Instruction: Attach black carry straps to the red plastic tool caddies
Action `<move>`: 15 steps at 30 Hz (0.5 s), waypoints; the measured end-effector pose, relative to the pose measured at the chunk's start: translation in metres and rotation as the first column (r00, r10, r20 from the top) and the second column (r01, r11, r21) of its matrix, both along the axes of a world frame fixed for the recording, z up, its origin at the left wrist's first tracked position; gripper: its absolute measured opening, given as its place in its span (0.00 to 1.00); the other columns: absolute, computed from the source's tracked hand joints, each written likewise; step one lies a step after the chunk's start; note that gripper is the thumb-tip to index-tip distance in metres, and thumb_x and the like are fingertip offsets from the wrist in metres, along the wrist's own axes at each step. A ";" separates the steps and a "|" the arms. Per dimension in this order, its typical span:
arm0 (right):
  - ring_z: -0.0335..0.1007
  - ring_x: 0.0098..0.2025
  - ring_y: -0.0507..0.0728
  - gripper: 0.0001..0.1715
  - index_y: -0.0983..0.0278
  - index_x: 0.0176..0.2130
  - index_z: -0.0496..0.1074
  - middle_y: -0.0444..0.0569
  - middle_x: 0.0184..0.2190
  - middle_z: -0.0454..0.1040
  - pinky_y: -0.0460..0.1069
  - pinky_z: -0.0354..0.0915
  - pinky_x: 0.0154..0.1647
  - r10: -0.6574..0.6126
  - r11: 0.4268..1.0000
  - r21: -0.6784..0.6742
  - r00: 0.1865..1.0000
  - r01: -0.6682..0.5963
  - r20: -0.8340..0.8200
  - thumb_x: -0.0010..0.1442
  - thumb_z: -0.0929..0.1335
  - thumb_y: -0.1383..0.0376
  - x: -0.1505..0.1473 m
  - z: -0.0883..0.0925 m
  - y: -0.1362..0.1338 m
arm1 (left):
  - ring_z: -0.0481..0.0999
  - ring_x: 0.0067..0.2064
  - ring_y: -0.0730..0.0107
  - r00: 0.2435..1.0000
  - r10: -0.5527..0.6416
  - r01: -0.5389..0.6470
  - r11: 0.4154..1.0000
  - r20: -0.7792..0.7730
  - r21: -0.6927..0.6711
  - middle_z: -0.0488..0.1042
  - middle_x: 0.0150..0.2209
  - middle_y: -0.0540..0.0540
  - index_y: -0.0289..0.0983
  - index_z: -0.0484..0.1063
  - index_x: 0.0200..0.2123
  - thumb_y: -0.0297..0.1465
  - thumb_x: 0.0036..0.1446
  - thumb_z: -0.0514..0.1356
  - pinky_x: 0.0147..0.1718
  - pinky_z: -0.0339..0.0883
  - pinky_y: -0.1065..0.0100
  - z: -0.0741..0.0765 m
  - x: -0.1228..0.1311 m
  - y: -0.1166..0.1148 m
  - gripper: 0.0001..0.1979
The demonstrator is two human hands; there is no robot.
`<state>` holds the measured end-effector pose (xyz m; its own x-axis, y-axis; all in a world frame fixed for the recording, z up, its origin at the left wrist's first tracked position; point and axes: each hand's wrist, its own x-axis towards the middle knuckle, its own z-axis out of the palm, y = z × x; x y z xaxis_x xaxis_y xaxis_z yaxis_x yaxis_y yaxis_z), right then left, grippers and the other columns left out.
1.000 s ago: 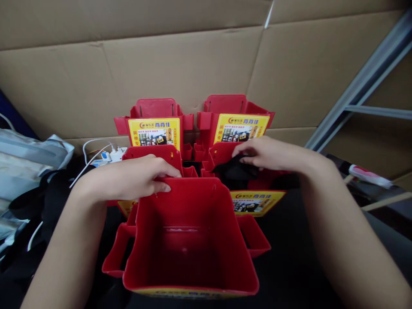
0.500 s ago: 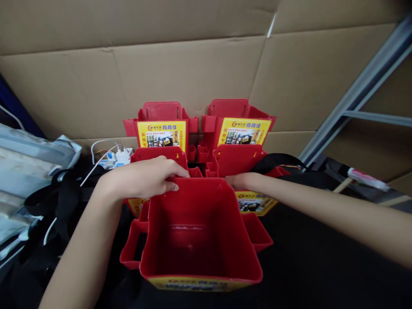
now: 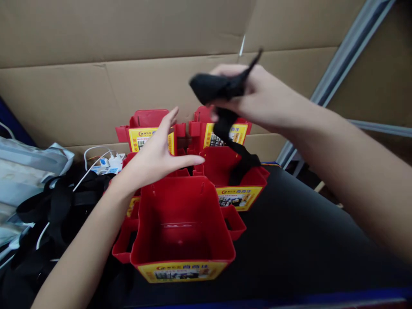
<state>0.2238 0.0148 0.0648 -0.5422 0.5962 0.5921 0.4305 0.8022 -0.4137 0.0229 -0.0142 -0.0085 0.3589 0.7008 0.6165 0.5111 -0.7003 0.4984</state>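
My right hand [image 3: 244, 90] is raised above the back right boxes, closed around a bunched black strap [image 3: 215, 88]. One length of the strap hangs down into the middle right red plastic box [image 3: 214, 165]. My left hand [image 3: 157, 150] hovers over the boxes on the left, thumb and fingers spread, with nothing in it. Closest to me stands a red plastic box [image 3: 180, 206] with side pockets and a yellow printed label; it looks hollow inside. Behind it are more such boxes, among them a back left box [image 3: 151, 118], partly hidden by my left hand.
A cardboard wall [image 3: 144, 90] rises behind the boxes. On the left lie a heap of black straps [image 3: 61, 210], a power strip with plugs [image 3: 111, 163] and plastic-wrapped goods [image 3: 28, 171]. A metal frame post [image 3: 334, 77] stands at the right of the black tabletop [image 3: 305, 240].
My right hand has risen from behind the front box, lifting the black strap. My left hand has let go of the front box's rim and opened above it.
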 end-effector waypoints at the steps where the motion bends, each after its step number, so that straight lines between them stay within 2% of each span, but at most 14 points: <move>1: 0.68 0.28 0.50 0.07 0.63 0.35 0.63 0.42 0.24 0.68 0.44 0.66 0.29 0.071 0.997 0.006 0.995 -0.071 -0.065 0.54 0.63 0.73 -0.015 0.004 -0.005 | 0.54 0.62 0.52 0.992 -0.071 0.072 0.997 0.102 -0.013 0.54 0.61 0.42 0.42 0.47 0.60 0.44 0.44 0.63 0.55 0.58 0.55 0.001 0.012 0.004 0.43; 4: 0.67 0.31 0.50 0.09 0.63 0.34 0.62 0.42 0.26 0.67 0.44 0.67 0.32 0.163 0.983 0.101 0.978 -0.151 -0.132 0.52 0.62 0.75 -0.053 0.011 -0.008 | 0.64 0.56 0.52 0.923 -0.233 0.280 0.953 0.307 -0.119 0.66 0.53 0.43 0.39 0.54 0.56 0.40 0.53 0.57 0.50 0.64 0.54 0.009 0.038 0.019 0.29; 6: 0.65 0.39 0.51 0.10 0.64 0.36 0.63 0.42 0.34 0.69 0.45 0.66 0.42 0.172 0.954 0.266 0.979 -0.139 -0.107 0.51 0.64 0.73 -0.060 0.015 -0.007 | 0.69 0.52 0.54 0.888 -0.206 0.306 0.932 0.410 -0.194 0.71 0.46 0.44 0.36 0.60 0.50 0.36 0.57 0.52 0.45 0.68 0.55 0.022 0.040 0.028 0.18; 8: 0.61 0.48 0.53 0.21 0.63 0.45 0.62 0.41 0.45 0.67 0.46 0.61 0.51 0.159 0.926 0.348 0.987 -0.144 -0.013 0.50 0.67 0.67 -0.050 0.016 -0.006 | 0.71 0.49 0.60 0.843 -0.128 0.268 0.942 0.523 -0.201 0.73 0.40 0.46 0.35 0.63 0.46 0.32 0.59 0.49 0.42 0.70 0.61 0.039 0.030 0.037 0.13; 10: 0.59 0.52 0.55 0.35 0.60 0.56 0.55 0.43 0.52 0.64 0.48 0.59 0.54 0.124 0.957 0.247 0.984 -0.153 0.129 0.51 0.68 0.60 -0.028 0.007 -0.006 | 0.71 0.46 0.69 0.752 -0.078 0.224 0.964 0.655 -0.143 0.74 0.36 0.48 0.34 0.64 0.44 0.28 0.59 0.48 0.41 0.70 0.69 0.057 0.010 0.043 0.11; 12: 0.63 0.49 0.57 0.43 0.61 0.60 0.50 0.47 0.50 0.66 0.50 0.62 0.49 0.066 0.995 0.057 0.956 -0.085 0.287 0.50 0.68 0.56 0.000 -0.012 -0.004 | 0.71 0.41 0.75 0.676 -0.063 0.186 0.979 0.734 -0.087 0.73 0.33 0.51 0.34 0.65 0.42 0.24 0.57 0.49 0.37 0.68 0.75 0.070 -0.010 0.043 0.10; 13: 0.66 0.47 0.57 0.43 0.62 0.60 0.51 0.49 0.48 0.68 0.50 0.64 0.46 0.033 0.999 -0.030 0.922 -0.024 0.386 0.50 0.68 0.55 0.013 -0.025 -0.001 | 0.70 0.38 0.77 0.667 -0.057 0.154 0.986 0.743 -0.063 0.73 0.31 0.52 0.34 0.65 0.42 0.21 0.56 0.50 0.35 0.68 0.76 0.074 -0.018 0.042 0.12; 15: 0.69 0.42 0.58 0.35 0.63 0.56 0.60 0.51 0.42 0.72 0.51 0.65 0.41 0.046 0.975 -0.202 0.803 0.094 0.594 0.51 0.67 0.55 0.036 -0.054 0.007 | 0.70 0.34 0.79 0.736 -0.042 0.115 0.991 0.676 -0.063 0.73 0.30 0.54 0.36 0.65 0.45 0.19 0.53 0.51 0.32 0.67 0.76 0.074 -0.025 0.037 0.16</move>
